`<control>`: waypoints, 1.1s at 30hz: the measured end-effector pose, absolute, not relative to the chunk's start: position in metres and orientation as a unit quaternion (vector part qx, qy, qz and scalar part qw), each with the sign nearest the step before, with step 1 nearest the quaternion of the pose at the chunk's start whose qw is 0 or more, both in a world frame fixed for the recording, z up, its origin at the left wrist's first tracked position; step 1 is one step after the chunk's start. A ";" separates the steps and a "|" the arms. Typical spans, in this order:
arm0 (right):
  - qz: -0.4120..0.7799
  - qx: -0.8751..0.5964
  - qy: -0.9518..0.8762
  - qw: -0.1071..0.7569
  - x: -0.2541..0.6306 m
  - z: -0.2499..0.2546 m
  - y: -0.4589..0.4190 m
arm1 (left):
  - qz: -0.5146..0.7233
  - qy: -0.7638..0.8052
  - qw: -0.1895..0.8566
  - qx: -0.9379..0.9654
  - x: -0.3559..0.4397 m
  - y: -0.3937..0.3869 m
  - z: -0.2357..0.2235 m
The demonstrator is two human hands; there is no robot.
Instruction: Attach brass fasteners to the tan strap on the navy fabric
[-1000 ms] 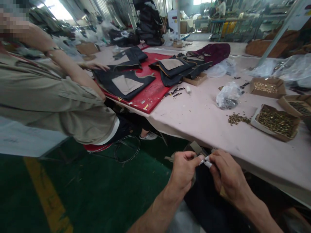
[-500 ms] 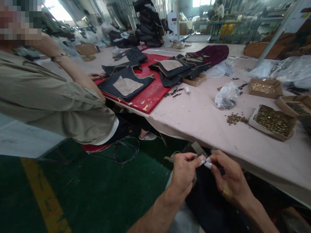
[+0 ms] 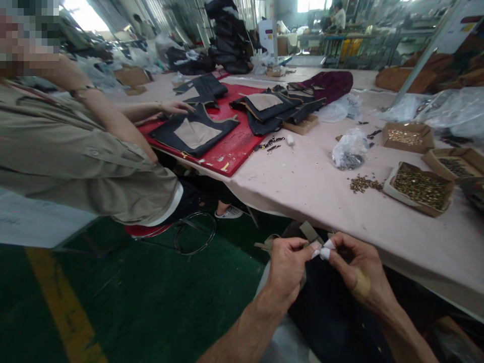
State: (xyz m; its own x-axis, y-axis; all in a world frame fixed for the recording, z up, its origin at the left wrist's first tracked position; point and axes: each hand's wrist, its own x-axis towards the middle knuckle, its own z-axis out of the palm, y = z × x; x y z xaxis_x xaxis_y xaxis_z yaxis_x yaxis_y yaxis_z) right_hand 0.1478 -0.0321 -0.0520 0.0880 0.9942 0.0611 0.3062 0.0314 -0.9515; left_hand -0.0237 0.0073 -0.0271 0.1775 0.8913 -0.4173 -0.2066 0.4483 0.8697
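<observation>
My left hand (image 3: pixel 289 267) and my right hand (image 3: pixel 357 272) meet in front of me, just below the near edge of the pink table (image 3: pixel 321 186). Both are closed in a pinch, fingertips wrapped in white tape, on the edge of a dark garment piece (image 3: pixel 325 307) that lies over my lap. A khaki strip of that piece (image 3: pixel 308 232) sticks up behind my fingers. What exactly sits between the fingertips is too small to see.
A person in a khaki shirt (image 3: pixel 75 156) sits at left, a hand on dark fabric pieces (image 3: pixel 194 132) on a red board (image 3: pixel 230 146). Cardboard boxes of brass rivets (image 3: pixel 419 187), a loose rivet pile (image 3: pixel 363 183) and a plastic bag (image 3: pixel 350 149) lie at right.
My hands stay pinched together, the right wrist turning slightly outward. The person at left has reached a hand farther across the red board onto the fabric.
</observation>
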 end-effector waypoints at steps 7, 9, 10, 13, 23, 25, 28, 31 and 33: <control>0.466 -0.563 -0.504 0.461 0.149 -0.071 -0.028 | 0.402 0.514 0.674 0.346 -0.021 0.003 -0.029; 0.461 -0.565 -0.498 0.469 0.149 -0.071 -0.028 | 0.403 0.510 0.679 0.340 -0.022 0.004 -0.028; 0.459 -0.565 -0.495 0.475 0.151 -0.070 -0.029 | 0.403 0.506 0.684 0.338 -0.024 0.004 -0.026; 0.463 -0.559 -0.476 0.496 0.166 -0.069 -0.037 | 0.408 0.496 0.686 0.341 -0.029 0.006 -0.019; 0.501 -0.553 -0.558 0.364 0.203 -0.082 -0.095 | 0.391 0.441 0.644 0.487 -0.030 0.011 -0.026; 0.471 -0.577 -0.563 0.359 0.204 -0.082 -0.106 | 0.412 0.418 0.646 0.488 -0.030 0.013 -0.015; 0.379 -0.651 -0.534 0.384 0.211 -0.081 -0.121 | 0.461 0.406 0.621 0.487 -0.037 0.015 0.010; 0.268 -0.682 -0.531 0.424 0.224 -0.063 -0.131 | 0.496 0.399 0.566 0.523 -0.042 0.016 0.030; 0.199 -0.681 -0.557 0.430 0.237 -0.035 -0.137 | 0.525 0.402 0.520 0.541 -0.042 0.017 0.037</control>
